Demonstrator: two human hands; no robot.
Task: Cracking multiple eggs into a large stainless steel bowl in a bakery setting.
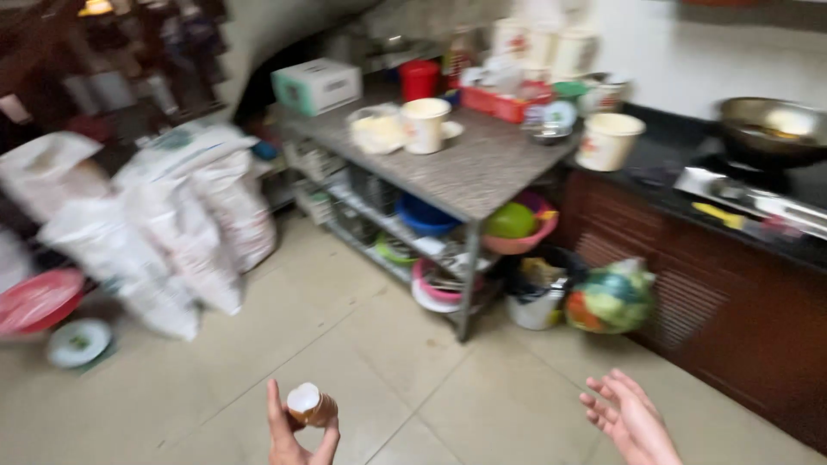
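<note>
Brown and white, a broken eggshell sits pinched between the thumb and fingertips of the left hand at the bottom centre of the frame, its open white inside turned upward, likely so nothing left in it drips onto the floor. The right hand, at the lower right, holds nothing: its fingers are spread and loosely curled, palm turned partly up, well apart from the shell. Both hands hang over a pale tiled floor. Ahead, in the middle of the frame, a metal table with a grey speckled top carries a cream cup, a clear tub, a red basket and other containers; its lower shelves hold stacked bowls in blue, green and pink, stored low where they are within reach. Just right of the table's foot stand a small bin and a tied, colourful bag, set against the dark wooden cabinet. On the black counter at the upper right a wok rests on a stove, and a cream bucket stands near the counter's edge. White sacks lean in a heap at the left, blurred.
</note>
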